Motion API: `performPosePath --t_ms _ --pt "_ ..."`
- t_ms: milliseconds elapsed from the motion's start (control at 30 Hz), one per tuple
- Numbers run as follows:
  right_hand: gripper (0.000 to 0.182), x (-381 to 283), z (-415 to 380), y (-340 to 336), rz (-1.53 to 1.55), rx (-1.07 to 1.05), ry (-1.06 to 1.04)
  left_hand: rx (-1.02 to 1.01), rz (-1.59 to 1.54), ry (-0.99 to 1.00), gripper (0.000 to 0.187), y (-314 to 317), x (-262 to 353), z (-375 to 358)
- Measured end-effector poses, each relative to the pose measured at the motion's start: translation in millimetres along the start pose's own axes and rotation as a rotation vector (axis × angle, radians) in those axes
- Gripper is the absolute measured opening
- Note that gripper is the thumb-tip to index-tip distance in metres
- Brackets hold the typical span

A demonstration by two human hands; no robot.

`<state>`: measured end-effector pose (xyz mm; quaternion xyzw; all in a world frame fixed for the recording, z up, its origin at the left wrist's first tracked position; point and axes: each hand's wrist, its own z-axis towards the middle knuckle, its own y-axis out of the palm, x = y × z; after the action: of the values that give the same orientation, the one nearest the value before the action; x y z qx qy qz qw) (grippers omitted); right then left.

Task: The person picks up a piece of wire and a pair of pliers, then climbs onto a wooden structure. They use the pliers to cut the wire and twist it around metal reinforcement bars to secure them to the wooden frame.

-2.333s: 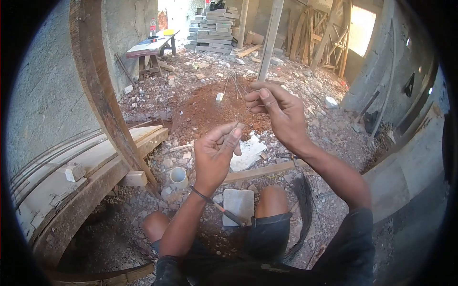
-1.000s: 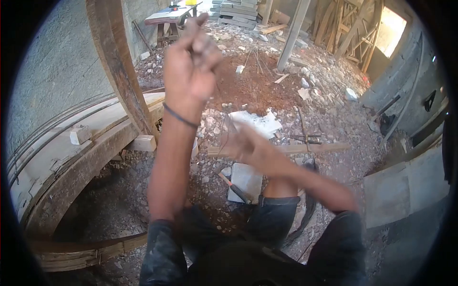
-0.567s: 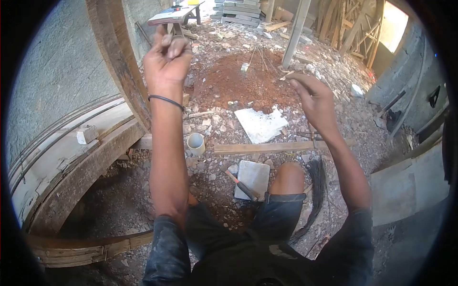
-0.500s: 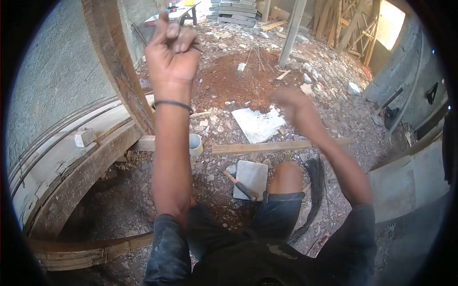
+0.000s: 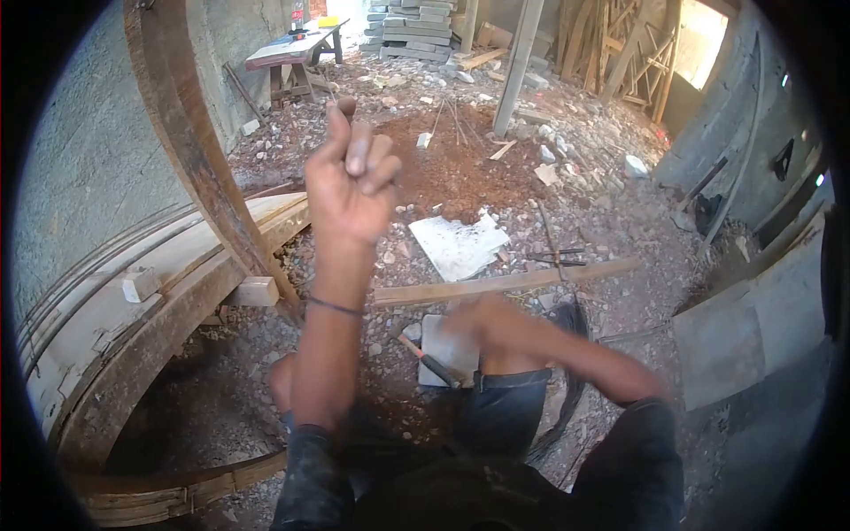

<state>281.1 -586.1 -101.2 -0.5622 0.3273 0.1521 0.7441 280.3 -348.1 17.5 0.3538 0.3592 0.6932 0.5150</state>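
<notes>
My left hand (image 5: 354, 181) is raised with its palm facing me, fingers curled and fingertips pressed together; whatever they pinch is too small to make out. A dark band circles that wrist. My right hand (image 5: 469, 326), smeared by motion, is low over a pale slab (image 5: 434, 376), its fingers unreadable. A hammer (image 5: 434, 363) with a partly orange handle rests on the slab's left side. Right of my knee lies a bundle of thin dark wire (image 5: 575, 380). Crossed dark rods (image 5: 557, 252) lie by a long wooden bar (image 5: 496, 283).
A white broken sheet (image 5: 456, 246) lies beyond the bar, before reddish soil (image 5: 452, 168). Upright wooden post (image 5: 199, 150) and long curved timber (image 5: 150, 332) stand left. Further back are a low table (image 5: 282, 53), stacked slabs (image 5: 412, 31) and a slanted post (image 5: 518, 71).
My right hand has come down and left, from above the wooden bar to over the slab. My left hand sits lower and further right in view. The crossed rods now show. The view has shifted slightly.
</notes>
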Motion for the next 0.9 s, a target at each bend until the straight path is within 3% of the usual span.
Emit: performPosePath --t_ms 33,67,133,233,267,300,333,367,400,433,500,533,600,667,733,800,833,867,900 --pt "0.027 -81 4 -19 -0.04 -0.237 0.074 0.052 0.07 -0.041 0.023 -9 9 10" --pt "0.027 -102 4 -35 -0.042 -0.231 0.07 0.047 0.074 -0.044 0.023 -24 20 16" --pt "0.018 -115 4 -54 -0.058 0.017 -0.369 0.135 0.048 -0.06 0.024 -53 40 16" --pt "0.012 -84 9 -112 0.062 0.974 0.338 0.12 -0.065 0.042 0.026 -50 59 -8" --pt "0.012 -61 19 -122 0.081 0.972 0.37 0.12 -0.057 0.045 0.026 -39 54 -16" --pt "0.012 -25 25 -117 0.097 0.968 0.403 -0.059 -0.055 0.086 0.026 -19 38 -24" --pt "0.013 33 20 -90 -0.094 0.674 0.364 -0.239 -0.057 0.125 0.027 -1 25 -28" --pt "0.015 72 11 -64 -0.285 0.376 0.319 -0.279 -0.03 0.108 0.028 10 19 -28" --pt "0.019 46 9 -20 -0.368 0.115 0.279 -0.292 -0.038 0.116 0.028 9 21 -20" --pt "0.02 -1 11 7 0.146 0.161 -0.025 -0.251 -0.009 0.082 0.028 4 25 -10" --pt "0.021 -87 8 -8 0.209 -0.242 -0.068 -0.088 0.026 0.02 0.027 -17 40 5" --pt "0.022 -110 8 -17 0.419 -0.168 -0.197 -0.085 0.023 0.015 0.027 -28 53 7" --pt "0.017 -96 -14 -61 -0.222 0.224 -0.222 0.184 -0.073 0.178 0.023 -43 75 5" --pt "0.01 -92 -7 -106 0.146 0.771 0.198 0.084 -0.105 0.209 0.023 -30 74 -11" --pt "0.014 -34 4 -112 -0.027 0.9 0.23 -0.02 -0.151 0.245 0.022 -10 61 -29" --pt "0.017 20 5 -78 -0.009 0.718 0.366 -0.17 -0.155 0.209 0.022 12 38 -38" --pt "0.02 69 -5 -46 -0.287 0.47 0.289 -0.243 -0.182 0.19 0.022 14 35 -33" --pt "0.023 71 -14 -4 0.341 0.289 0.391 -0.249 -0.194 0.187 0.022 12 36 -27" --pt "0.021 19 -9 8 0.206 0.034 0.131 -0.197 -0.125 0.172 0.022 8 46 -20"
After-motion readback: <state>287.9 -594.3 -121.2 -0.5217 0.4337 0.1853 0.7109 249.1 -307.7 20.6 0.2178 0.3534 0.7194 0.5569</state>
